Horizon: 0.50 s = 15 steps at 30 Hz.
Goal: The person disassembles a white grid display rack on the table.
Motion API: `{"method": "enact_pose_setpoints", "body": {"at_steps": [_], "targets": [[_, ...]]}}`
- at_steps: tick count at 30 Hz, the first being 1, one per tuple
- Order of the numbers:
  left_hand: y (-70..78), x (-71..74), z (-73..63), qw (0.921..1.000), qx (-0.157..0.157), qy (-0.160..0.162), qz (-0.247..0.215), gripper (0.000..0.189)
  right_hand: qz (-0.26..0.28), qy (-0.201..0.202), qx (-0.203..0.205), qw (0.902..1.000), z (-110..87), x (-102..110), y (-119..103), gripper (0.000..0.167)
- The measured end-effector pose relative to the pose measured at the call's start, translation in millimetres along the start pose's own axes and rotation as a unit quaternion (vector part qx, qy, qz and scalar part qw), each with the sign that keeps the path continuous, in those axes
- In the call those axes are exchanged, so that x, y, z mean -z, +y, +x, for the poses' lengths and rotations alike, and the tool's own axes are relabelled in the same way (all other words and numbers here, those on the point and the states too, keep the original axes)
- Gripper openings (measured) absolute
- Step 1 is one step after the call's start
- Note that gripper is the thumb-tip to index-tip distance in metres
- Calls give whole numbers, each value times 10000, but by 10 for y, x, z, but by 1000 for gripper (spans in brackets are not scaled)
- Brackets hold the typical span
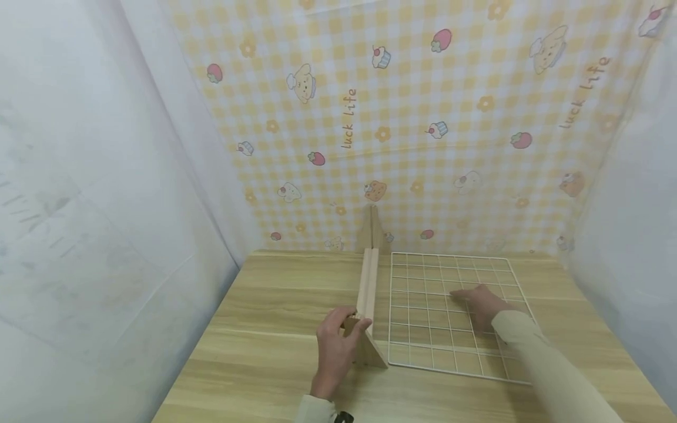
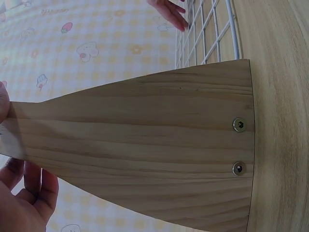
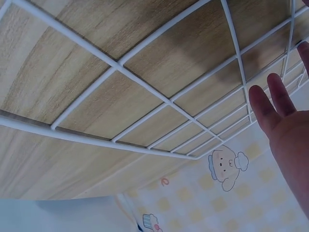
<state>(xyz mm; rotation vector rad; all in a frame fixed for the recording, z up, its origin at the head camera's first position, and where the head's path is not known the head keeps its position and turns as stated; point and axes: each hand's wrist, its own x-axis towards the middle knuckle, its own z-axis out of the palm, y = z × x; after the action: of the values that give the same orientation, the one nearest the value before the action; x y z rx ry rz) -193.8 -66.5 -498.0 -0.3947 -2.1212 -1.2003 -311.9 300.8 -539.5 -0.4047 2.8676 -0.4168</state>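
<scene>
A wooden stand has two tapered end panels joined by a long crossbar [image 1: 368, 288]. My left hand [image 1: 335, 346] grips the narrow top of the near end panel [image 2: 159, 130], thumb on one side and fingers on the other. Two metal bolts [image 2: 239, 125] sit near that panel's wide bottom edge. The far end panel [image 1: 372, 229] stands by the back wall. To the right of the stand, a white wire grid [image 3: 117, 65] lies flat on the table. Over the grid is my right hand [image 1: 481, 302], fingers extended and holding nothing; whether they touch the wires I cannot tell.
The wood-grain table [image 1: 264, 352] carries the stand and grid. A yellow checked cloth [image 1: 412, 88] with cartoon prints hangs at the back. White sheets [image 1: 106, 205] close off the left and right sides.
</scene>
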Motion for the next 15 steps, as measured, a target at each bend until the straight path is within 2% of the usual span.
{"method": "enact_pose_setpoints", "body": {"at_steps": [4, 8, 12, 15], "targets": [[-1, -5, 2, 9999, 83, -54, -64, 25, 141, -48, -78, 9999, -13, 31, 3, 103], [-39, 35, 7, 9991, 105, -361, -211, 26, 124, -90, -95, 9998, -37, 43, -21, 103], [-121, 153, 30, 9939, 490, -898, -410, 13, 108, -39, 155, 9998, -58, 46, -56, 96], [-234, 262, 78, 9886, 837, -1144, -501, 21, 187, 91, 435, 9988, -59, 68, -72, 83]]}}
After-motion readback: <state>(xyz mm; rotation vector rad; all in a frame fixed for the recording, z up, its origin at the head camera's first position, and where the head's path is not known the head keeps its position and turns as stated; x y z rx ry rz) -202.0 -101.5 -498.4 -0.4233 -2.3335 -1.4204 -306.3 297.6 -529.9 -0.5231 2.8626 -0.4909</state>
